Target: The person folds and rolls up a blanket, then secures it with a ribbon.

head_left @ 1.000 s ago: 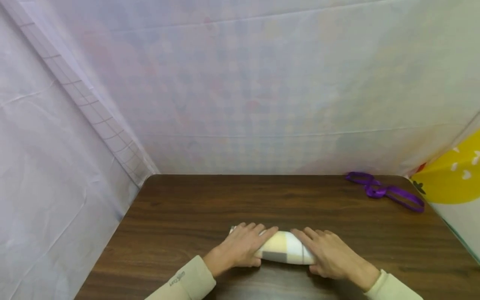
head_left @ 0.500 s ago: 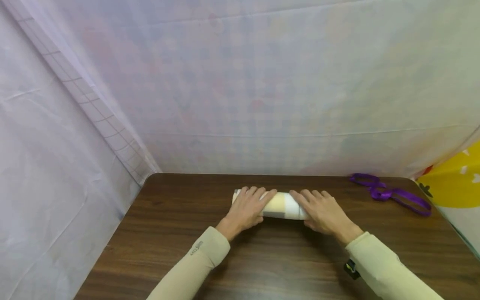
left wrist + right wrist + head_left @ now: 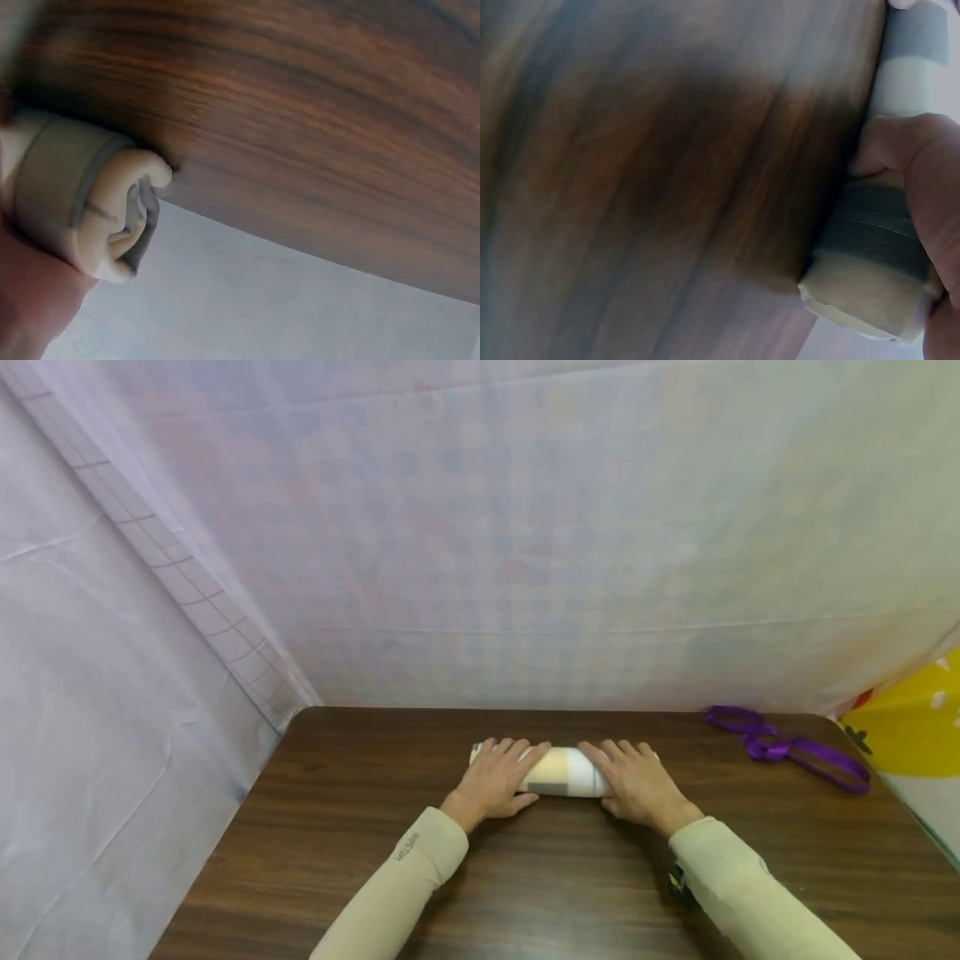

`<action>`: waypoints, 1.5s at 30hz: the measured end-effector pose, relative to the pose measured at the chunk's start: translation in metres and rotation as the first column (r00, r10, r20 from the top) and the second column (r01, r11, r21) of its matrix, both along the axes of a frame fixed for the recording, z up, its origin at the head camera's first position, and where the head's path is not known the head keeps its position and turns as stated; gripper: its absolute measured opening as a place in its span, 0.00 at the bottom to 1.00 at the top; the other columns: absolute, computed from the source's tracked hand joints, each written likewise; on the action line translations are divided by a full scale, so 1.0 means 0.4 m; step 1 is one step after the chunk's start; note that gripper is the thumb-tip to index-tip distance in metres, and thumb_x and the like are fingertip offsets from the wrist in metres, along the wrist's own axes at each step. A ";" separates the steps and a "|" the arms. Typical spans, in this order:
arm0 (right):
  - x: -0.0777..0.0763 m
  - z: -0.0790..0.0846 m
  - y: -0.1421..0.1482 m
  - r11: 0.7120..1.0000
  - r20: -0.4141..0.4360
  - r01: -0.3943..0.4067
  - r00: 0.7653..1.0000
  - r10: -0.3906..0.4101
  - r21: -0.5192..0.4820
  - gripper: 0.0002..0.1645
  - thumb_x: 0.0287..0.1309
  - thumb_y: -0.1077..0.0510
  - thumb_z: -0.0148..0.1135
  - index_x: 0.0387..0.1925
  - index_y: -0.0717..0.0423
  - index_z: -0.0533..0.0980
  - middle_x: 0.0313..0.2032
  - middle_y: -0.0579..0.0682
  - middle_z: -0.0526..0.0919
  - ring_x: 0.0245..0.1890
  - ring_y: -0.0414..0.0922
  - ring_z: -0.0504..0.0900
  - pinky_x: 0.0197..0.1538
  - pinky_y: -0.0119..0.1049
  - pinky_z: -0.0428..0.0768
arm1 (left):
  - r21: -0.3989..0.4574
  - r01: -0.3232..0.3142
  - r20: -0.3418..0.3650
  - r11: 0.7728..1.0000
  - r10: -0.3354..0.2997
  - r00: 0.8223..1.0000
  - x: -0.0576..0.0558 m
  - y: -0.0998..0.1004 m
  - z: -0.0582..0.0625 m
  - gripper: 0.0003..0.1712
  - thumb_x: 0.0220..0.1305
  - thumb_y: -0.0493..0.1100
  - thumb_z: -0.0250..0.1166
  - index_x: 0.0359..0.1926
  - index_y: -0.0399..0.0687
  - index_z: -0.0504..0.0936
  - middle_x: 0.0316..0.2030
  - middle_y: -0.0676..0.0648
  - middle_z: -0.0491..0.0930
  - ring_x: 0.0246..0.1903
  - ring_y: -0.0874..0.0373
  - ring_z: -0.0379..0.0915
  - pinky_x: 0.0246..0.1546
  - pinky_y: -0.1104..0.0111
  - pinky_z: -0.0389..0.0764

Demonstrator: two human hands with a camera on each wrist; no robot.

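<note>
A rolled-up plaid cloth in yellow, white and grey lies crosswise on the brown wooden table, toward its far side. My left hand grips the left part of the roll, fingers over the top and thumb on the near side. On the right part, my right hand holds it the same way. The left wrist view shows the spiral layers at the open end of the roll. In the right wrist view, the thumb of my right hand presses against the side of the roll.
A looped purple ribbon lies at the table's far right corner. Pale sheeting hangs behind the table and along its left side. A yellow patterned patch shows at the right edge.
Both hands have moved away from the body with the roll, from the near part of the table toward the far side. Over the last half second they have shifted only slightly.
</note>
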State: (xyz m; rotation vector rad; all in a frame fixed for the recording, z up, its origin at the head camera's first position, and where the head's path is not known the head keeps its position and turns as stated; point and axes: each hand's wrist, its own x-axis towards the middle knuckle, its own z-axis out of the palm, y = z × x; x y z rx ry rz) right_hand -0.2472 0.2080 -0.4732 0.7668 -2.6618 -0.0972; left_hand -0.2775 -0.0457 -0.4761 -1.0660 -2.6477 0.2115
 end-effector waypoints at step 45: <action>0.062 0.068 0.458 0.685 0.343 0.481 0.875 -0.341 -0.547 0.26 0.66 0.48 0.50 0.54 0.65 0.70 0.50 0.72 0.73 0.46 0.69 0.71 0.42 0.59 0.66 | 0.235 -0.104 0.187 0.966 0.060 0.981 0.003 -0.003 -0.037 0.34 0.66 0.71 0.34 0.68 0.69 0.60 0.56 0.55 0.72 0.53 0.56 0.69 0.51 0.58 0.67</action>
